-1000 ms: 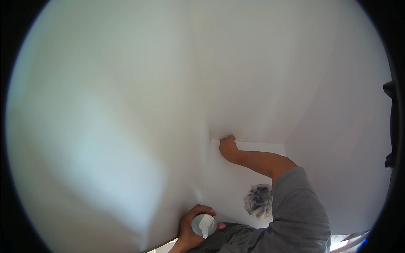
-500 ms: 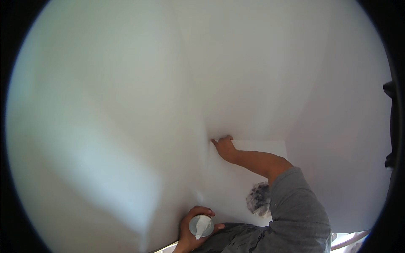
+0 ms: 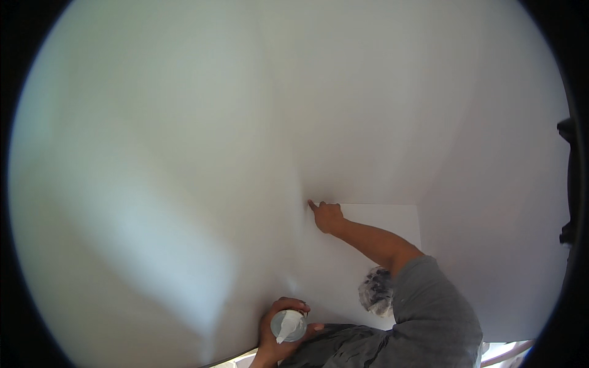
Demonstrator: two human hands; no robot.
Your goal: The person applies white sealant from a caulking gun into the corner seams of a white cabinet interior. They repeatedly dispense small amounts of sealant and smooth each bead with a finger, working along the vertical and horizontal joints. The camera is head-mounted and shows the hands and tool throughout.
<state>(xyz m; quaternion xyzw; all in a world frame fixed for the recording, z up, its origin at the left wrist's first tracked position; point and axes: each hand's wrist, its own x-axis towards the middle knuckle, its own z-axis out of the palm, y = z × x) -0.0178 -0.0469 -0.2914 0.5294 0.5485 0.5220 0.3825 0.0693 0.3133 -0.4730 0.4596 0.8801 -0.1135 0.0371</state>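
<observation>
Change: my right hand [image 3: 328, 218] has index finger [image 3: 312, 205] extended into rear left corner of white base panel [image 3: 389, 233]; one second ago, fingers were bunched. Judgement: contact now concentrates at corner. Remaining fingers folded; cannot tell whether palm holds anything. My left hand [image 3: 269, 337] wraps closed around tube [image 3: 299, 331] at lower edge of view; white nozzle [image 3: 288, 326] swung leftward. Crumpled plastic bundle [image 3: 375, 293] lies beside grey sleeve [image 3: 432, 300]. Brands, labels, writing: none readable.
</observation>
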